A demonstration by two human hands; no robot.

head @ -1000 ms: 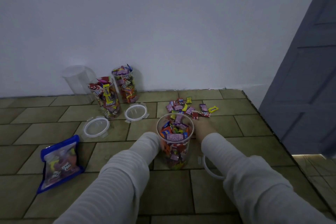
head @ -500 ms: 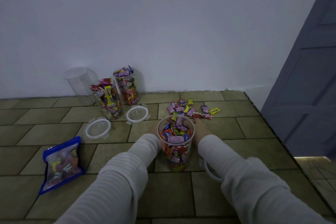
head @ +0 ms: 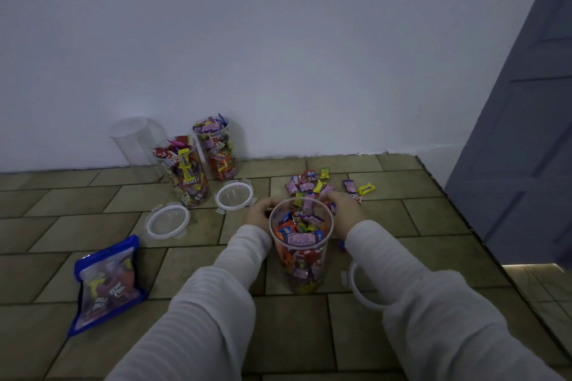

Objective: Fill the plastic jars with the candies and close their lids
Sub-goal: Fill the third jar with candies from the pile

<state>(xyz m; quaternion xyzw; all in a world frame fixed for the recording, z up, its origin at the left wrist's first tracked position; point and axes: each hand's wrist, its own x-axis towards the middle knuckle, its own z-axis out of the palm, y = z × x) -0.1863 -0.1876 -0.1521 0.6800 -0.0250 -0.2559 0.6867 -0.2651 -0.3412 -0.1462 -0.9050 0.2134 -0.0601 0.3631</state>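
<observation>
A clear plastic jar point(head: 301, 260) stands open in front of me, nearly full of wrapped candies. My left hand point(head: 259, 212) curls against its far left side; the jar hides whether it holds anything. My right hand point(head: 344, 210) is at the far right of the rim, fingers curled over candies from the loose pile point(head: 318, 184) behind the jar. Two filled open jars point(head: 183, 175) point(head: 216, 150) stand by the wall beside an empty jar point(head: 136, 139). Two lids point(head: 168, 221) point(head: 235, 195) lie on the tiles. A third lid point(head: 356, 289) is half hidden under my right sleeve.
A blue candy bag point(head: 105, 283) lies on the tiled floor at the left. The white wall runs close behind the jars. A grey door point(head: 523, 133) stands at the right, with a step down beyond the tile edge.
Both hands have come up from behind the jar and now show at either side of its rim. The view has tilted slightly. Jars, lids and bag have not moved.
</observation>
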